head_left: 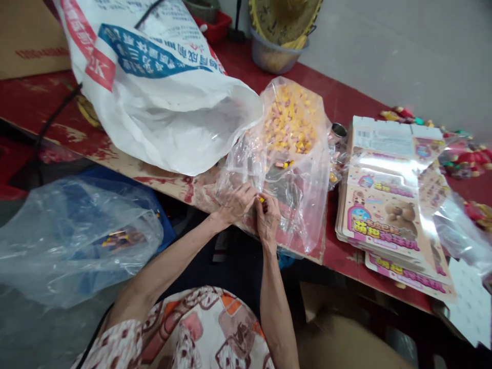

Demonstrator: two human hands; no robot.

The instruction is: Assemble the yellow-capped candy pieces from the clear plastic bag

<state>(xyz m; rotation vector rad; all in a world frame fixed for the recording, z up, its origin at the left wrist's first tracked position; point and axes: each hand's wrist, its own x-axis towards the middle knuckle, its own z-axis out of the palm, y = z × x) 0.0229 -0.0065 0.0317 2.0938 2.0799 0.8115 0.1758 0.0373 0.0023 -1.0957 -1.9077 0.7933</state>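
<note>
Hands at frame centre: left hand (pixel 235 203) and right hand (pixel 268 219) both pinch one small yellow-red piece (pixel 262 199) over the clear bag (pixel 303 215) of like pieces, apparently opened toward them for reach.

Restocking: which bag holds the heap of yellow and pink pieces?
The clear bag on the table, beyond the left hand and right hand pinching a piece; the white sack is opaque, the left bag holds few.
</note>
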